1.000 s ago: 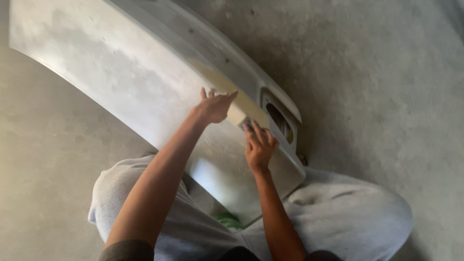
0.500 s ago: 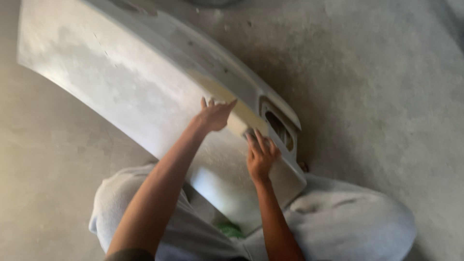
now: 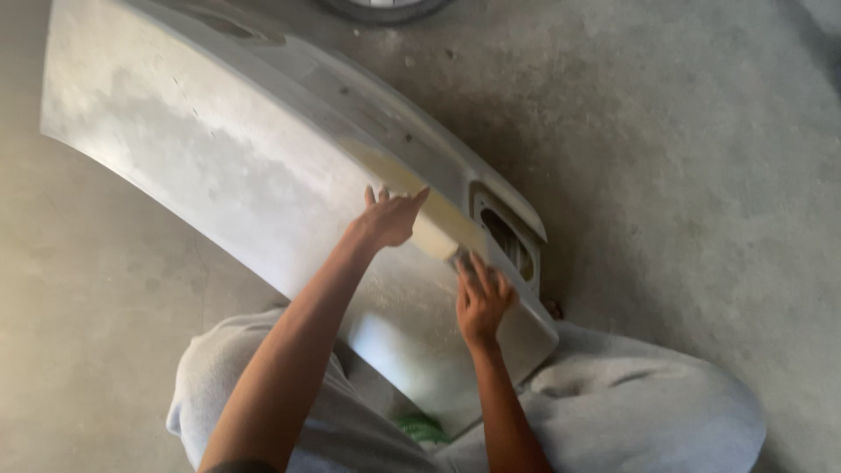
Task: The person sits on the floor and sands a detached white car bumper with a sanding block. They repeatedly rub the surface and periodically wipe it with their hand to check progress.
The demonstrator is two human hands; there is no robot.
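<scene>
A long grey car bumper (image 3: 219, 166) leans across my lap, with a yellowish filler patch (image 3: 438, 223) near a dark vent opening (image 3: 508, 243). My left hand (image 3: 390, 217) lies flat on the bumper at the left edge of the patch, fingers apart and holding nothing. Just below the patch, my right hand (image 3: 480, 298) presses a small dark grey piece of sandpaper (image 3: 459, 256) against the panel under its fingertips. Most of the sandpaper is hidden beneath the fingers.
I sit on a bare concrete floor (image 3: 701, 175) in light grey trousers (image 3: 631, 412). A green object (image 3: 422, 427) peeks out under the bumper's lower end between my legs. Part of a tyre (image 3: 385, 9) shows at the top edge.
The whole scene has slid slightly downward in view. My right hand has drawn a little toward me along the panel; my left hand stays flat in the same spot.
</scene>
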